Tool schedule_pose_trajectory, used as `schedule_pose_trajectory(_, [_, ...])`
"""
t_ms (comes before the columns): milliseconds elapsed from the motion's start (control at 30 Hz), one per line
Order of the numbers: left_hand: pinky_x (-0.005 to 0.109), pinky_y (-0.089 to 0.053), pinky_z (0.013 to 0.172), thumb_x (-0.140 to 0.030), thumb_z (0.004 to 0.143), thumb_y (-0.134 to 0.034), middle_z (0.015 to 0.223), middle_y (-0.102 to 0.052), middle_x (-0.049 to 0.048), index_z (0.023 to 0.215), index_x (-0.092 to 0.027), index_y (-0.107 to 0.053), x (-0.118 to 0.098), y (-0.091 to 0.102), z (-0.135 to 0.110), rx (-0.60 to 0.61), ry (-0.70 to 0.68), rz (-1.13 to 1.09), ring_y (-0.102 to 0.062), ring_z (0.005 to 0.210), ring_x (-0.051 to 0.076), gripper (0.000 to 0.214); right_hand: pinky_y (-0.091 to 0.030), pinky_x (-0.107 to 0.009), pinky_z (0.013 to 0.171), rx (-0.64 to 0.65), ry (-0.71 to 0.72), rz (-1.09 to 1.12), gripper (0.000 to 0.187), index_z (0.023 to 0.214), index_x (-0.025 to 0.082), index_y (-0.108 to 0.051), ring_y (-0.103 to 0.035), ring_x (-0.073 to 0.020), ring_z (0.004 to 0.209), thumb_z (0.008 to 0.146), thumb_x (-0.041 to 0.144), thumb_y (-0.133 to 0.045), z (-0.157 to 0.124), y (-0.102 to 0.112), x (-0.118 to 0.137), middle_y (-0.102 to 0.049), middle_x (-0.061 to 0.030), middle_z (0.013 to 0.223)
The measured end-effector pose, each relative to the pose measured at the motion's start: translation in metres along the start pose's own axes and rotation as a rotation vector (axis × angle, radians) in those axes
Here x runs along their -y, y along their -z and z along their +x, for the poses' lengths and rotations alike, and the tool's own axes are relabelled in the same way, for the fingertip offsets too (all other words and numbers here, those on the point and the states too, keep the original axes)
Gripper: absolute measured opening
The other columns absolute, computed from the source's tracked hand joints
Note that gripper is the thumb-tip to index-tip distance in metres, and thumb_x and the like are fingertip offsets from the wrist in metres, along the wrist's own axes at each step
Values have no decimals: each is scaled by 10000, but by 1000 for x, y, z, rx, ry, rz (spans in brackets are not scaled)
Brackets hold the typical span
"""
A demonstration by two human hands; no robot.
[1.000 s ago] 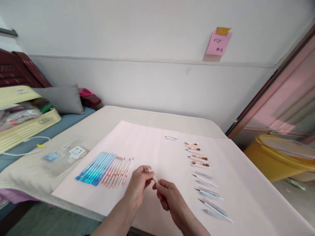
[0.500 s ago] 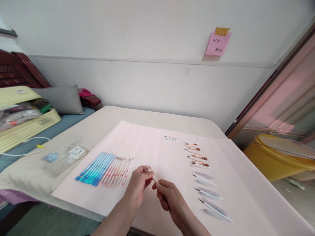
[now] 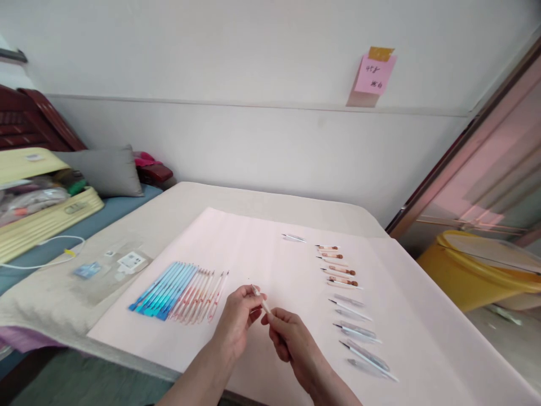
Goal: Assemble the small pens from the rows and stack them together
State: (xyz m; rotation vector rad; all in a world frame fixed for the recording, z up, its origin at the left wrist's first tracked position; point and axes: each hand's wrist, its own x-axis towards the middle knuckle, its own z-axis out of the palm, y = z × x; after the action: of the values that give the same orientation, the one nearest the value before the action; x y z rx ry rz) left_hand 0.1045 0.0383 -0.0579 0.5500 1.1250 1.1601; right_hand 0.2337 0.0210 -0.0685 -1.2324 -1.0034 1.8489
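Observation:
Above the middle of the pale pink sheet (image 3: pixel 253 237), my left hand (image 3: pixel 240 313) pinches a white pen (image 3: pixel 262 301) near its upper end. My right hand (image 3: pixel 291 341) grips the same pen at its lower end, fingers curled in. The pen slants between them, partly covered by my fingers. To the left lies a row of blue pens (image 3: pixel 163 287), and beside it a row of clear-and-red pens (image 3: pixel 200 296). On the right, several disassembled pens lie in a column: brown-figured barrels (image 3: pixel 340 270), clear barrels (image 3: pixel 367 354) and white refills (image 3: pixel 350 310).
A single pen set (image 3: pixel 293 238) lies near the sheet's far side. Clear packaging (image 3: pixel 127 265) is on the cloth at left, near a yellow box (image 3: pixel 51 208) and grey pillow (image 3: pixel 112 172). A yellow bin (image 3: pixel 473 270) stands to the right; a pink note (image 3: pixel 374 74) hangs on the wall.
Both hands stay in nearly the same place with the pen between them. The view has shifted very slightly; the laid-out pens have not moved.

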Motion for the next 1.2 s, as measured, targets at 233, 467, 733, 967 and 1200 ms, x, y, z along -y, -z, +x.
schedule_pose_trajectory(233, [277, -408, 650, -228, 582, -707, 714, -529, -4, 746, -169, -579, 2, 1, 1, -32, -9, -1, -494, 599, 98, 216, -68, -219, 374, 28, -27, 39, 233, 742, 150, -549, -201, -12, 337, 752, 382, -555, -2, -2, 0, -391, 84, 459])
schedule_pose_trajectory(467, [287, -417, 695, -218, 593, -695, 777, -578, 32, 790, -167, -595, 1, 3, 2, 2, -20, 15, -535, 715, 135, 227, -54, -220, 382, 40, -60, 90, 204, 751, 146, -558, -185, -12, 335, 751, 351, -551, -4, -1, 3, -375, 85, 443])
schedule_pose_trajectory(733, [286, -413, 702, -214, 580, -699, 774, -597, 32, 768, -172, -597, -3, 2, 0, 6, -8, 14, -549, 721, 138, 218, -57, -217, 382, 67, -70, 132, 216, 753, 149, -552, -179, -12, 333, 747, 365, -570, -3, 1, 2, -368, 89, 440])
schedule_pose_trajectory(967, [287, -407, 682, -223, 590, -700, 777, -607, 46, 770, -166, -593, -4, 2, 0, 40, -5, 10, -547, 699, 140, 217, -57, -216, 380, 109, -91, 206, 201, 753, 148, -554, -176, -12, 325, 769, 348, -549, -3, 2, 0, -371, 85, 444])
schedule_pose_trajectory(1200, [292, -406, 694, -200, 622, -666, 778, -619, 52, 793, -163, -584, -5, 2, -2, 66, -6, 19, -544, 681, 134, 193, -60, -216, 378, 131, -106, 237, 199, 743, 146, -550, -186, -14, 315, 784, 340, -534, -3, 4, 0, -378, 82, 435])
